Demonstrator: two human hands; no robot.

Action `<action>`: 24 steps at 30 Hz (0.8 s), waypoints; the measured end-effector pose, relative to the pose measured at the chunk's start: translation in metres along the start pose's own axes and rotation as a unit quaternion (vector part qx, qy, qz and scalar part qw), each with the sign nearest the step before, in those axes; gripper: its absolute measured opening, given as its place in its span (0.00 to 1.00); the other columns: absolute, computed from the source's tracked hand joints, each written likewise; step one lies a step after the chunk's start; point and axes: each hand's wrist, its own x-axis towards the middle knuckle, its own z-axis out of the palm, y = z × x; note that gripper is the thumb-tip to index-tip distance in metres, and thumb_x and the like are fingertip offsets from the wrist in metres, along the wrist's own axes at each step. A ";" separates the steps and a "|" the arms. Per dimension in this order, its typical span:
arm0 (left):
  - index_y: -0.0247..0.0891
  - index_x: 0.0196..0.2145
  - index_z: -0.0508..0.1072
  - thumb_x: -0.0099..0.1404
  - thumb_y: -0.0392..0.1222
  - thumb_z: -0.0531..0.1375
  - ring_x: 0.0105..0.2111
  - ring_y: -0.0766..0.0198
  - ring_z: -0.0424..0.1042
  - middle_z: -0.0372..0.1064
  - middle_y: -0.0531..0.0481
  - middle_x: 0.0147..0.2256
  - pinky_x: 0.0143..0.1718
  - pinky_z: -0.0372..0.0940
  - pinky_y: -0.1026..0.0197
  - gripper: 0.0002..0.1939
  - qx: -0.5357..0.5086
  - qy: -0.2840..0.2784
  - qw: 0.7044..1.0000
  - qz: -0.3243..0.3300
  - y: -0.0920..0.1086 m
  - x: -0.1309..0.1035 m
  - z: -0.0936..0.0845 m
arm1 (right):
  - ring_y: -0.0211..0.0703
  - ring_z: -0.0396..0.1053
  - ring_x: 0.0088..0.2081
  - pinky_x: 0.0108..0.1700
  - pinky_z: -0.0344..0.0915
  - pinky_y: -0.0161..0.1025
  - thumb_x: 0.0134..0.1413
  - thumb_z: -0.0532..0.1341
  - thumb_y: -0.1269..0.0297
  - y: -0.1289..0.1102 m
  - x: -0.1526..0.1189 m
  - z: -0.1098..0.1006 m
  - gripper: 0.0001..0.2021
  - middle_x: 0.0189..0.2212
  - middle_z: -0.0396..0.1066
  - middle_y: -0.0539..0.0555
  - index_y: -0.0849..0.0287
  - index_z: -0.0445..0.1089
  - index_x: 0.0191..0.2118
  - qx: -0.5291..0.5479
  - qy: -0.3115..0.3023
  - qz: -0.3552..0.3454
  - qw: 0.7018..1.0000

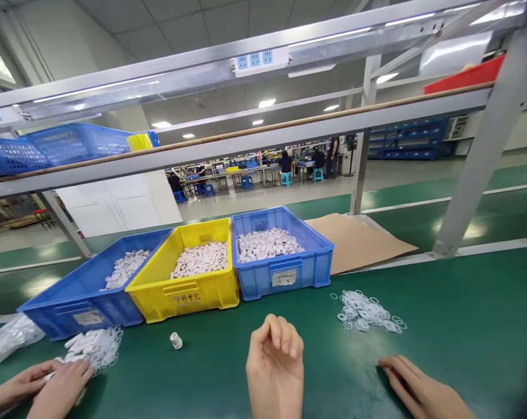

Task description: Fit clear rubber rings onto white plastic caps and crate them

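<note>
My left hand point(276, 366) is raised in the middle, palm toward me, with its fingers loosely curled above the palm. Nothing shows in it. To the right, my right hand point(420, 387) rests low over the green tabletop, its fingers stretched out and nothing visible in them. Just beyond it lies a loose pile of thin white rings point(368, 312). One small white ribbed fitting point(175, 341) stands alone to the left of my left hand, apart from it.
A blue bin point(285, 276), a yellow bin point(185, 299) and another blue bin point(89, 314) hold white fittings. At far left, another person's hands point(58, 381) touch white parts beside rings. Brown cardboard point(359, 238) lies behind; a metal shelf frame point(255, 142) spans above.
</note>
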 end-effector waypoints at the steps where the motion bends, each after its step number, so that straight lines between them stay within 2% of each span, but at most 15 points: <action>1: 0.44 0.35 0.71 0.65 0.52 0.60 0.34 0.58 0.67 0.68 0.48 0.33 0.35 0.65 0.56 0.10 -0.016 -0.003 1.000 -0.013 -0.020 0.009 0.014 | 0.43 0.76 0.26 0.24 0.69 0.32 0.68 0.50 0.50 0.000 0.000 0.000 0.16 0.37 0.77 0.52 0.49 0.72 0.42 -0.003 0.002 -0.001 1.000; 3: 0.39 0.41 0.72 0.68 0.54 0.58 0.36 0.62 0.68 0.70 0.47 0.39 0.39 0.68 0.56 0.15 -0.049 -0.006 0.998 -0.032 -0.050 0.023 0.032 | 0.42 0.76 0.25 0.24 0.69 0.32 0.68 0.49 0.50 -0.002 0.000 -0.001 0.16 0.36 0.77 0.52 0.49 0.72 0.42 -0.009 0.003 -0.001 1.000; 6: 0.38 0.47 0.71 0.70 0.52 0.57 0.39 0.63 0.71 0.70 0.45 0.45 0.41 0.71 0.55 0.16 -0.093 -0.003 0.994 -0.048 -0.071 0.031 0.039 | 0.42 0.76 0.25 0.24 0.69 0.32 0.69 0.48 0.49 -0.006 0.002 -0.005 0.18 0.36 0.77 0.52 0.49 0.72 0.41 -0.010 -0.002 0.005 1.000; 10: 0.37 0.46 0.71 0.70 0.51 0.57 0.37 0.64 0.71 0.71 0.46 0.43 0.39 0.71 0.57 0.16 -0.146 0.001 0.987 -0.062 -0.077 0.032 0.036 | 0.42 0.75 0.23 0.24 0.68 0.33 0.68 0.48 0.48 -0.012 0.005 -0.008 0.18 0.35 0.77 0.53 0.49 0.72 0.41 0.005 -0.006 0.017 1.000; 13: 0.38 0.33 0.69 0.70 0.50 0.56 0.29 0.67 0.65 0.67 0.51 0.32 0.34 0.66 0.60 0.13 -0.178 0.003 0.982 -0.068 -0.081 0.032 0.037 | 0.44 0.74 0.23 0.24 0.68 0.35 0.67 0.49 0.48 -0.013 0.005 -0.008 0.17 0.35 0.77 0.54 0.49 0.72 0.40 0.021 -0.003 0.027 0.999; 16: 0.39 0.21 0.57 0.68 0.44 0.54 0.22 0.68 0.54 0.52 0.54 0.22 0.29 0.58 0.60 0.19 -0.246 -0.011 0.966 -0.077 -0.084 0.033 0.041 | 0.45 0.74 0.23 0.25 0.68 0.36 0.66 0.50 0.48 -0.012 0.004 -0.006 0.16 0.35 0.77 0.54 0.49 0.71 0.40 0.037 -0.004 0.037 0.999; 18: 0.39 0.19 0.55 0.67 0.42 0.53 0.21 0.69 0.49 0.48 0.55 0.20 0.28 0.54 0.61 0.19 -0.320 -0.043 0.943 -0.086 -0.084 0.033 0.043 | 0.44 0.73 0.23 0.25 0.68 0.37 0.67 0.51 0.47 -0.010 0.003 -0.005 0.16 0.35 0.77 0.54 0.49 0.71 0.40 0.049 -0.007 0.041 0.998; 20: 0.38 0.19 0.57 0.68 0.41 0.53 0.21 0.69 0.47 0.48 0.55 0.20 0.28 0.51 0.62 0.19 -0.370 -0.071 0.921 -0.093 -0.084 0.032 0.044 | 0.44 0.72 0.24 0.26 0.68 0.37 0.66 0.51 0.47 -0.009 0.003 -0.005 0.16 0.36 0.76 0.54 0.49 0.71 0.40 0.065 -0.007 0.045 0.997; 22: 0.37 0.20 0.58 0.69 0.41 0.53 0.21 0.69 0.46 0.48 0.55 0.20 0.27 0.49 0.62 0.19 -0.380 -0.078 0.917 -0.098 -0.082 0.032 0.043 | 0.44 0.71 0.25 0.27 0.67 0.36 0.66 0.53 0.46 -0.012 0.005 -0.008 0.16 0.35 0.75 0.53 0.49 0.71 0.40 0.097 -0.013 0.063 0.993; 24: 0.37 0.20 0.59 0.70 0.41 0.51 0.21 0.69 0.45 0.48 0.55 0.20 0.27 0.48 0.61 0.20 -0.379 -0.076 0.916 -0.107 -0.081 0.031 0.041 | 0.43 0.68 0.26 0.28 0.66 0.36 0.65 0.54 0.45 -0.021 0.010 -0.015 0.16 0.30 0.72 0.52 0.50 0.70 0.36 0.161 -0.011 0.111 0.981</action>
